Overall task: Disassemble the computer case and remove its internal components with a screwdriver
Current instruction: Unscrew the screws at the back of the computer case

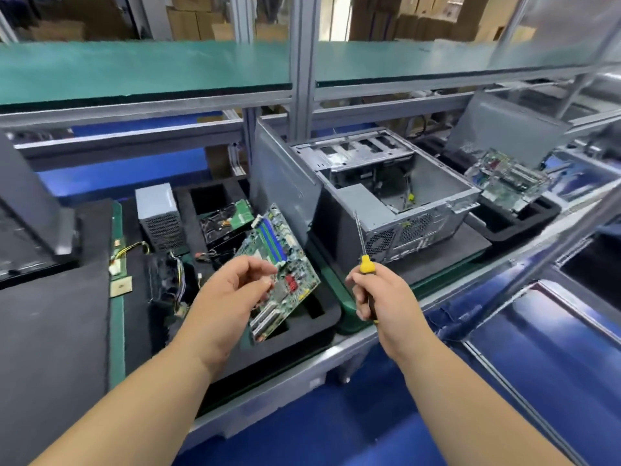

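Largely stripped: computer case (396,196) nearly bare; motherboard (282,264) out, pinched by left hand (232,290); right hand (379,294) fisted round screwdriver (364,253).

Left hand (235,290) holds a motherboard (282,264); right hand (379,294) grips a screwdriver (364,260).
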Tool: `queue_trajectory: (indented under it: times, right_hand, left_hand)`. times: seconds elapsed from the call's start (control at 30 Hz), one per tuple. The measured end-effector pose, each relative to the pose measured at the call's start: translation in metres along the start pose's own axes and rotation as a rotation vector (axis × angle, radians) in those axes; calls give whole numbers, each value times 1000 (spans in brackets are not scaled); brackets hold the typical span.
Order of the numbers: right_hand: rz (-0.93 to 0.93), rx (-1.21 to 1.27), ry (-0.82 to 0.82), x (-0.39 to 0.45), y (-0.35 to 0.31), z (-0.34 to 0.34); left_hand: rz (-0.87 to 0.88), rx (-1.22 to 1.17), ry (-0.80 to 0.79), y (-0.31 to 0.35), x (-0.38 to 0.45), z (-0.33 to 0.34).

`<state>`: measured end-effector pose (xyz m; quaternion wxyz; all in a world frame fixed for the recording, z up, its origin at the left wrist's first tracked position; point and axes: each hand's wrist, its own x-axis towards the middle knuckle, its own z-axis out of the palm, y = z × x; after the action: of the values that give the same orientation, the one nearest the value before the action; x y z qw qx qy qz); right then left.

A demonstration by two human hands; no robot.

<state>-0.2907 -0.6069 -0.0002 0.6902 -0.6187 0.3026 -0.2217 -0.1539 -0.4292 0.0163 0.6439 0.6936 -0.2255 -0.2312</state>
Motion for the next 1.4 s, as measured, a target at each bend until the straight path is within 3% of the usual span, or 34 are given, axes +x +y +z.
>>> queue_trajectory:
  times: [0.57, 0.97, 1.17, 1.4]
  right_hand:
    - [-74, 19, 117, 21, -18, 66]
    - [-111, 0, 30, 31, -43, 87]
    - [-94, 84, 41, 38, -44, 44]
    - [-87, 171, 105, 51, -38, -82]
  left_hand:
    - [66, -65, -87, 19, 60, -50]
    - [78, -88, -84, 24, 59, -59]
    - [82, -100, -91, 25, 61, -20]
    - [94, -100, -127, 23, 62, 100]
